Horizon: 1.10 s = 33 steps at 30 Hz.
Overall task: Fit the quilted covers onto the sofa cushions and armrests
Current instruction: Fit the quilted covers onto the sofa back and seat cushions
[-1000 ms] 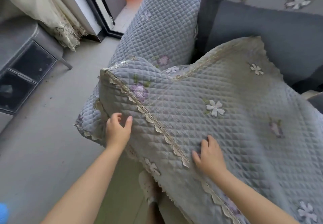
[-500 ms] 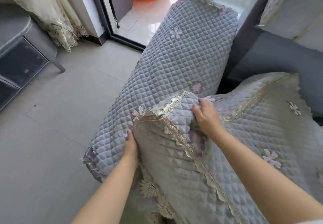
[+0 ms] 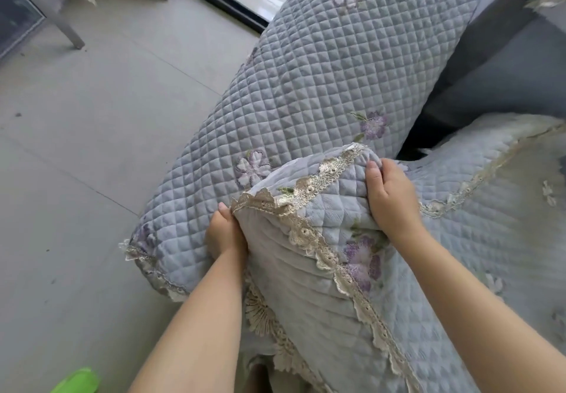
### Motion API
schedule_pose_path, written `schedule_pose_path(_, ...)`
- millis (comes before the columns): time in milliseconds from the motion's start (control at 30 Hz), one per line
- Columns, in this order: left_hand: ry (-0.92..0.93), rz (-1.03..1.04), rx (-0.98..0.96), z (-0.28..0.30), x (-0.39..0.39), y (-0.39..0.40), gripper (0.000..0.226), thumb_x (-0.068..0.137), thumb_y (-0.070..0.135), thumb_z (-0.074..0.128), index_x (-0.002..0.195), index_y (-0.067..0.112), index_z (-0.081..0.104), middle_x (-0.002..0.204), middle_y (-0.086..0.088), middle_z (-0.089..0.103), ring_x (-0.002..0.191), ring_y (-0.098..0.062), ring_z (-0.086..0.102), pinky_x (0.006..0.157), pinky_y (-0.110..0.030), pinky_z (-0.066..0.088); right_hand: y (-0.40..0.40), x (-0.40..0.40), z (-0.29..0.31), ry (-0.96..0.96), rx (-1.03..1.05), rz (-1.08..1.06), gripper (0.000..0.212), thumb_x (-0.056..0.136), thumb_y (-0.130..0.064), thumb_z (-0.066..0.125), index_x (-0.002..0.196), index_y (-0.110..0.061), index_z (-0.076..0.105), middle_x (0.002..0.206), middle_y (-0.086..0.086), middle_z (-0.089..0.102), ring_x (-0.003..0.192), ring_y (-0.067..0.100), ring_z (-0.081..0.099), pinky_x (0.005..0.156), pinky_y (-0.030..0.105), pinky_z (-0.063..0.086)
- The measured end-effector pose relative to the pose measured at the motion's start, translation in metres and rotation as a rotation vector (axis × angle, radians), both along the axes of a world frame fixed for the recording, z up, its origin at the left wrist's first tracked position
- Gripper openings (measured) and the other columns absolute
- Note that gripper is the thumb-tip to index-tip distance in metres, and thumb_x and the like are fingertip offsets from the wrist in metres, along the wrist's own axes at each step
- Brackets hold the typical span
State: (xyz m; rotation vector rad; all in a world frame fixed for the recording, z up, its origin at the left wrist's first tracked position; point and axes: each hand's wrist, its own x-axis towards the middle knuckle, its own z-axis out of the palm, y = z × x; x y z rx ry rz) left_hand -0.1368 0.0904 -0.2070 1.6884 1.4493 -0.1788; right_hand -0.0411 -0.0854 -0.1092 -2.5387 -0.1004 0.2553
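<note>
A grey quilted cover with purple flowers lies over the sofa armrest (image 3: pixel 321 65). A second quilted cover (image 3: pixel 337 270) with beige lace trim wraps the seat cushion beside it. My left hand (image 3: pixel 225 233) is wedged between the armrest and the cushion's front corner, fingers mostly hidden in the gap. My right hand (image 3: pixel 390 199) lies on top of the cushion corner, fingers curled over the cover's lace edge and pressing it down toward the gap.
Grey tiled floor (image 3: pixel 107 117) spreads to the left. A dark sofa back (image 3: pixel 505 65) rises at the right. A sliding door track (image 3: pixel 226 0) runs along the top, with a grey cabinet leg (image 3: pixel 66 29) and lace curtain at upper left. A green slipper (image 3: pixel 76 382) sits at bottom left.
My right hand moved from the cushion's front face up onto its corner. My left hand slid into the gap beside the armrest. The view has closed in on the corner.
</note>
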Motion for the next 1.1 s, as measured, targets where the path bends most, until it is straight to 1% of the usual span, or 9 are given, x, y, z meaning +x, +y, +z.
schedule_pose_path(167,0.054,-0.170,0.018,0.004,-0.005,0.004,0.053,0.101,0.033,0.017,0.102,-0.002,0.056,0.110,-0.025,0.058,0.101,-0.036,0.054,0.078,-0.035,0.037,-0.001,-0.005,-0.001,-0.051,0.040,0.021,0.043,0.083,-0.039,0.024,0.082,-0.003,0.047,0.073,0.004,0.050,0.069,0.020,0.046,0.061,0.035,0.036)
schedule_pose_path(367,0.231,-0.543,0.113,0.026,-0.005,0.030,0.039,0.099,0.027,0.030,0.118,-0.002,0.047,0.126,-0.028,0.050,0.116,-0.040,0.047,0.093,-0.041,0.038,-0.011,-0.007,0.006,0.064,0.029,0.092,0.062,0.084,-0.043,0.021,0.130,-0.009,0.044,0.125,0.008,0.055,0.116,0.024,0.049,0.091,0.035,0.039)
schedule_pose_path(433,0.214,-0.593,0.163,0.046,0.010,0.038,0.034,0.097,0.024,0.034,0.110,-0.002,0.051,0.122,-0.027,0.052,0.112,-0.039,0.049,0.092,-0.041,0.040,-0.018,-0.007,0.012,0.131,0.077,0.152,0.053,0.094,-0.040,0.026,0.136,-0.012,0.040,0.134,0.003,0.049,0.124,0.020,0.045,0.096,0.028,0.035)
schedule_pose_path(600,-0.102,-0.761,-0.232,0.134,0.076,0.013,0.037,0.099,0.038,0.032,0.092,0.014,0.060,0.117,-0.010,0.061,0.100,-0.023,0.056,0.095,-0.036,0.041,-0.049,0.014,0.026,0.430,0.088,0.051,0.043,0.101,-0.026,0.026,0.122,-0.001,0.054,0.127,0.014,0.056,0.119,0.026,0.048,0.100,0.033,0.034)
schedule_pose_path(700,0.025,-1.125,-0.143,0.163,0.104,-0.018,0.050,0.097,0.047,0.030,0.122,0.012,0.055,0.125,-0.003,0.054,0.113,-0.023,0.052,0.091,-0.030,0.038,-0.058,0.039,0.019,0.553,0.068,0.014,0.034,0.099,-0.023,0.032,0.103,-0.010,0.064,0.108,0.005,0.062,0.106,0.021,0.052,0.087,0.030,0.041)
schedule_pose_path(767,0.098,-1.247,-0.088,0.163,0.113,-0.031,0.055,0.096,0.050,0.028,0.129,0.012,0.049,0.130,-0.005,0.052,0.115,-0.023,0.051,0.091,-0.029,0.039,-0.056,0.054,0.008,0.602,-0.054,0.142,0.030,0.097,-0.018,0.035,0.108,-0.011,0.062,0.112,0.005,0.061,0.110,0.022,0.051,0.088,0.029,0.040)
schedule_pose_path(933,0.052,-1.231,-0.297,0.139,0.115,-0.039,0.034,0.091,0.050,0.044,0.118,0.031,0.053,0.108,0.017,0.056,0.102,-0.006,0.051,0.082,-0.015,0.037,-0.049,0.083,-0.031,0.758,-0.278,0.501,0.042,0.099,-0.033,0.030,0.137,-0.021,0.042,0.147,0.000,0.036,0.136,0.020,0.031,0.115,0.047,0.015)
schedule_pose_path(1000,0.015,-1.254,-0.294,0.128,0.116,-0.037,0.055,0.078,0.061,0.047,0.125,0.032,0.049,0.117,0.017,0.053,0.109,-0.006,0.050,0.088,-0.020,0.036,-0.053,0.089,-0.044,0.728,-0.357,0.586,0.045,0.100,-0.036,0.022,0.143,-0.024,0.029,0.153,-0.003,0.024,0.141,0.018,0.019,0.116,0.050,0.002)
schedule_pose_path(1100,0.016,-1.221,-0.380,0.122,0.120,-0.032,0.049,0.064,0.059,0.046,0.111,0.045,0.046,0.114,0.025,0.051,0.103,0.004,0.051,0.086,-0.015,0.037,-0.054,0.088,-0.051,0.665,-0.396,0.630,0.043,0.100,-0.032,0.026,0.140,-0.018,0.036,0.144,0.006,0.037,0.132,0.024,0.034,0.108,0.041,0.026)
